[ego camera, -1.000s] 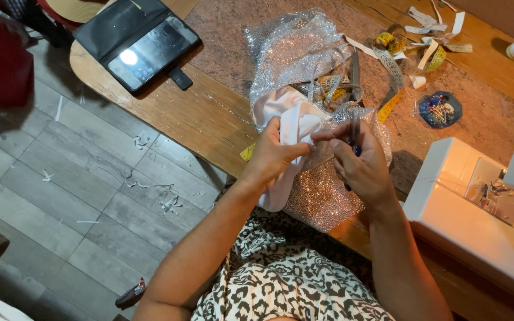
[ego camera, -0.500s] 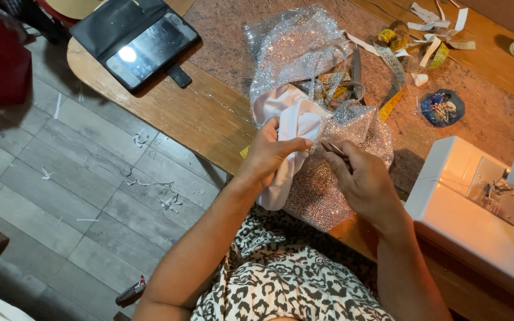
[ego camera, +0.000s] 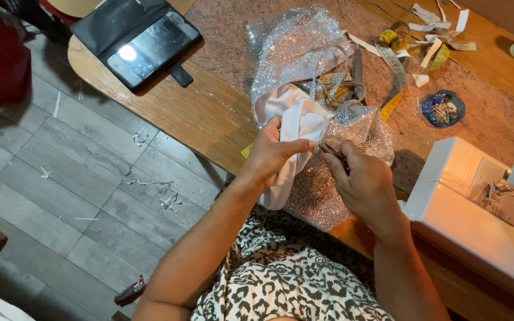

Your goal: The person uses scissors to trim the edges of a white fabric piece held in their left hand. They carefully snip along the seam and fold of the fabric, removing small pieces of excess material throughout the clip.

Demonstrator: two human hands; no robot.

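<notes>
My left hand (ego camera: 273, 156) grips a fold of white lining fabric (ego camera: 292, 128) that belongs to a silver glitter fabric piece (ego camera: 316, 83) lying over the table edge. My right hand (ego camera: 361, 181) is closed around a thin dark metal tool (ego camera: 330, 151), its tip touching the seam where the white fabric meets the glitter fabric. Both hands are close together, almost touching, just above the wooden table's (ego camera: 185, 113) front edge.
A white sewing machine (ego camera: 477, 208) stands at the right. A yellow measuring tape (ego camera: 397, 89), fabric scraps (ego camera: 435, 24) and a blue pin holder (ego camera: 442, 108) lie behind the fabric. A phone in a black case (ego camera: 141, 41) lies at the left. Snippets litter the grey floor (ego camera: 60, 196).
My hands have shifted slightly down and toward me. My left hand has regripped the white fabric, and the tool's tip has moved to the seam.
</notes>
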